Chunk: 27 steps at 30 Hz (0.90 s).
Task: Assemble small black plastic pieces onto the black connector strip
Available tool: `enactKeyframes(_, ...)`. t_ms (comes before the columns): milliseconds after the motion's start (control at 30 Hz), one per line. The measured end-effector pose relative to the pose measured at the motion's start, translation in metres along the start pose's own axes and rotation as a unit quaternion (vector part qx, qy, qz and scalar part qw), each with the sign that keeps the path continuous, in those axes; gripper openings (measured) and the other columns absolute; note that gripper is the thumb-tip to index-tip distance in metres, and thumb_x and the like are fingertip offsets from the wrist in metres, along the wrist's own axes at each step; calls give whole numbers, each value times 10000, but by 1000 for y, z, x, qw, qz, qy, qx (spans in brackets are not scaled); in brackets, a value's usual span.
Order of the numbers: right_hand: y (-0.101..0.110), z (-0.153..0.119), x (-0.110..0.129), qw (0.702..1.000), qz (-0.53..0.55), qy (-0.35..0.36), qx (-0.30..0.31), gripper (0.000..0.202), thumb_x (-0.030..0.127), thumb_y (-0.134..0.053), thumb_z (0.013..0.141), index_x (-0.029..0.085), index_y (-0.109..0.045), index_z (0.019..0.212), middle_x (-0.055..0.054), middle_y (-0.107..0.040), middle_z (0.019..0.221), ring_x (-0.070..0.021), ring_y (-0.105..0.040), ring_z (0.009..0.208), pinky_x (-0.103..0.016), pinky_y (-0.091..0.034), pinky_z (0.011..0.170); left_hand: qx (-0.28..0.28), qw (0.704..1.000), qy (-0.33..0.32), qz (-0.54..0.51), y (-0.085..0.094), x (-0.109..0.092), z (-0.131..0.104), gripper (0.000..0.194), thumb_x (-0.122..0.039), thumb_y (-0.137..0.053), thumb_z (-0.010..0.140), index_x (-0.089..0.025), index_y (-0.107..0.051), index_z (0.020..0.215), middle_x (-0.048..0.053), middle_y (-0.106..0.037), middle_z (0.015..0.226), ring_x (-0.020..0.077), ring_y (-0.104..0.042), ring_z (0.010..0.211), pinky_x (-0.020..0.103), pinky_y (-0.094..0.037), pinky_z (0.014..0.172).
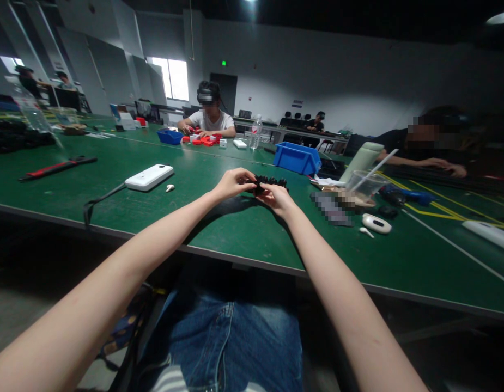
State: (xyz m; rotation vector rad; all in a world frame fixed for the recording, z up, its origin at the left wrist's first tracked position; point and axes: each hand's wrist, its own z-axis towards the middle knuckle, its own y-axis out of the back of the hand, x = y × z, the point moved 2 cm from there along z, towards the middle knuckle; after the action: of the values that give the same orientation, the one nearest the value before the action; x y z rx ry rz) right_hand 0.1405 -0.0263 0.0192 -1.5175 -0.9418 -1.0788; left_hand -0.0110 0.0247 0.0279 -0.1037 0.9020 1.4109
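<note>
Over the middle of the green table [219,239], my left hand [232,184] and my right hand [278,199] meet at a cluster of small black parts [281,183]. The fingers of both hands are closed on a dark piece at the cluster's near left side. Its exact kind is too small and dark to make out. My left hand grips from the left with bent fingers. From the near right, my right hand pinches with its thumb on top. The fingers partly hide the piece and some of the pile.
A blue bin [297,158] stands behind the parts. Left are a white power bank [149,177], an earbud [170,188] and a red-black tool [58,167]. Right are a green tumbler [364,160], a plastic cup [365,187], an earbud case [376,224] and a blue drill [411,196]. Co-workers sit around.
</note>
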Motion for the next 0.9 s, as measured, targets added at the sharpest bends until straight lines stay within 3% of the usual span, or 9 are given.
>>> enactKeyframes(333, 0, -1, 2, 1000, 9, 10, -4, 150, 63, -551, 814, 106, -605, 681, -27, -616, 554, -94, -600, 541, -208, -530, 594, -8, 996, 58, -63, -2, 11, 2, 406, -273, -754, 618, -100, -649, 971, 105, -670, 979, 196, -651, 893, 358, -519, 840)
enactKeyframes(633, 2, -1, 2, 1000, 5, 13, -7, 149, 88, -561, 812, 115, -603, 672, -21, -606, 559, -95, -602, 557, -211, -533, 615, 1, 996, 84, 17, 3, 7, 0, 398, -280, -718, 663, -144, -685, 1036, 82, -686, 980, 137, -648, 724, 265, -514, 703)
enactKeyframes(900, 0, -2, 2, 1000, -3, 8, -12, 148, 80, -564, 806, 118, -597, 667, -19, -602, 539, -89, -592, 531, -200, -524, 590, 8, 992, 122, -31, 0, 6, -1, 446, -285, -712, 658, -129, -678, 1075, 72, -713, 879, 126, -627, 673, 242, -482, 673)
